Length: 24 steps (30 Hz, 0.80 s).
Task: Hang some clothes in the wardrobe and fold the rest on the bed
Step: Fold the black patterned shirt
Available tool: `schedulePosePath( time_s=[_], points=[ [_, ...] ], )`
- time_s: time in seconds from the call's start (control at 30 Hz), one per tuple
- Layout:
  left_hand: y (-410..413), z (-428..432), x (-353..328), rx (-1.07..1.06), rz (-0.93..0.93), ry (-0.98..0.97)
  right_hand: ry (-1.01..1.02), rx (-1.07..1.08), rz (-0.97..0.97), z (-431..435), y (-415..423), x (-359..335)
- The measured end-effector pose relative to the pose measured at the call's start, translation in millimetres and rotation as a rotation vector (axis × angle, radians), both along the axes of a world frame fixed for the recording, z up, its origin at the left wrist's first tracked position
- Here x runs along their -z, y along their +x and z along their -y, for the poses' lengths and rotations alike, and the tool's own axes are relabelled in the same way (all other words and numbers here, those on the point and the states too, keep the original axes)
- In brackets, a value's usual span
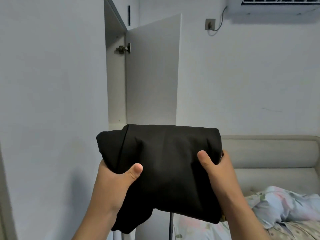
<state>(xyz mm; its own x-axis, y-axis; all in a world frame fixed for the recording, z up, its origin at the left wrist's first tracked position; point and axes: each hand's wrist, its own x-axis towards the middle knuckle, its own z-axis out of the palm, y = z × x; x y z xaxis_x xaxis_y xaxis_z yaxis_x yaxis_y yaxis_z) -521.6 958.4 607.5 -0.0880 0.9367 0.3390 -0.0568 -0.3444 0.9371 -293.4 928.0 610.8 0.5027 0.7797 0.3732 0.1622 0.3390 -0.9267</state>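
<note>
A folded black garment is held up in front of me at chest height. My left hand grips its left side, thumb on top and fingers hidden beneath. My right hand grips its right side the same way. A loose corner of the cloth hangs down at the lower left. Behind the garment stands the white wardrobe, with its door swung open toward the right. The bed lies at the lower right, below and right of the garment.
A crumpled floral duvet lies on the bed against a padded beige headboard. A closed white wardrobe panel fills the left. An air conditioner and a wall socket sit high on the wall.
</note>
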Motion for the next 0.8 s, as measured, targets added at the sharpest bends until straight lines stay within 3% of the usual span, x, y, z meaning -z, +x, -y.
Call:
schedulePosePath(
  time_s=[0.13,0.33,0.8],
  points=[
    [21.4,-48.8,2.2,-0.142,-0.119,0.019,-0.015,0.014,-0.011,-59.1,12.2,7.0],
    [54.0,-138.9,11.0,-0.337,-0.079,0.027,0.055,-0.007,-0.035,-162.9,38.6,11.4],
    [64.4,-269.5,1.9,-0.473,-0.087,-0.029,0.046,-0.077,-0.056,-313.3,48.3,13.7]
  ],
)
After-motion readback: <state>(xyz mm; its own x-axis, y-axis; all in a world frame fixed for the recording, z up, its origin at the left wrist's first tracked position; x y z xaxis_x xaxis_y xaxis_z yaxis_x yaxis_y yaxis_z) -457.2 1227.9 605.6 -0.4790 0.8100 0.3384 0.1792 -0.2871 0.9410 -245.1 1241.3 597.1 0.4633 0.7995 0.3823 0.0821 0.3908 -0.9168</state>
